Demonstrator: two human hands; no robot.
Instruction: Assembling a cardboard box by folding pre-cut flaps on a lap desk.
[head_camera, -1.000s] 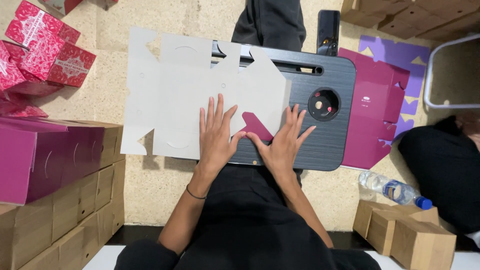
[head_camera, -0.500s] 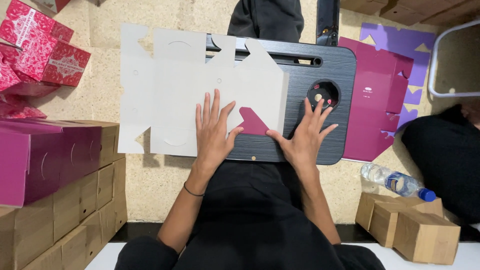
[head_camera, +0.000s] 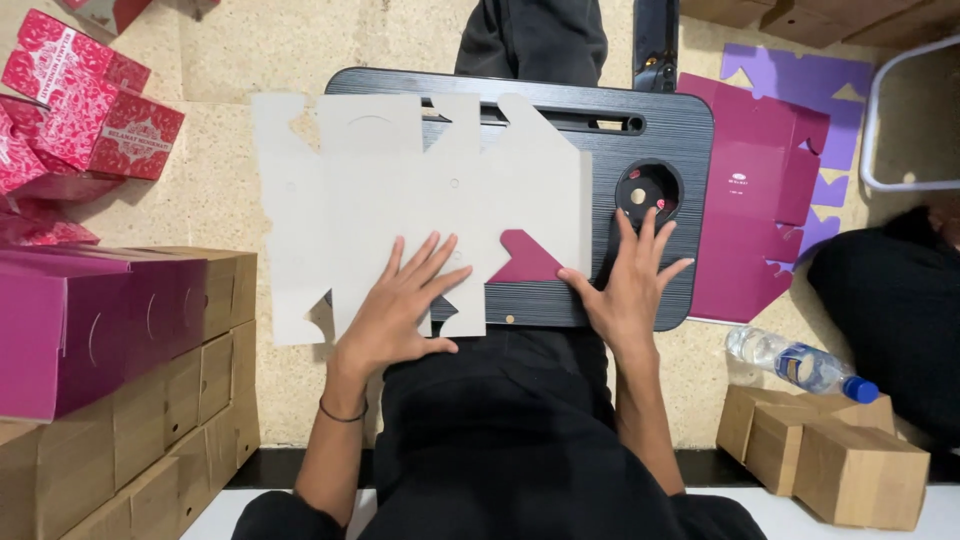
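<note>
Flat box blank: long axis 9–3 o'clock, 12 o'clock of left hand, fingers splayed pressing it. Right hand flat at blank's 3 o'clock edge, grasping nothing.

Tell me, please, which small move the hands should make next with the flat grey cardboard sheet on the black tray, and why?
Probably fold the small flap up along its crease. The left hand presses flat on the cardboard sheet; the right hand rests on the black tray with fingertips at the flap, whose magenta side already shows. The sheet otherwise lies unfolded.
</note>
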